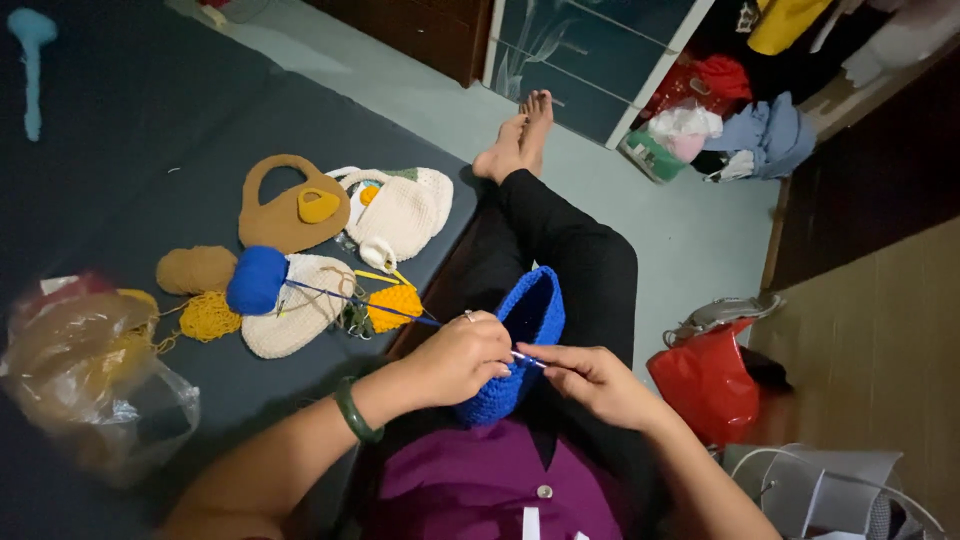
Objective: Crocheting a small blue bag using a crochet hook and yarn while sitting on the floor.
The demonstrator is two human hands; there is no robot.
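Hands first: my left hand [462, 358] grips the blue crochet piece [520, 335] on my lap, and my right hand [592, 380] pinches a crochet hook [528, 359] against it. Blue yarn runs left to a blue yarn ball [256, 280] on the dark mat [130, 130]. I see a crumpled plastic bag [85, 375] by the mat's near-left edge, then cream and brown crocheted bags [345, 210]. Right, on the floor, stands a red bag [706, 380].
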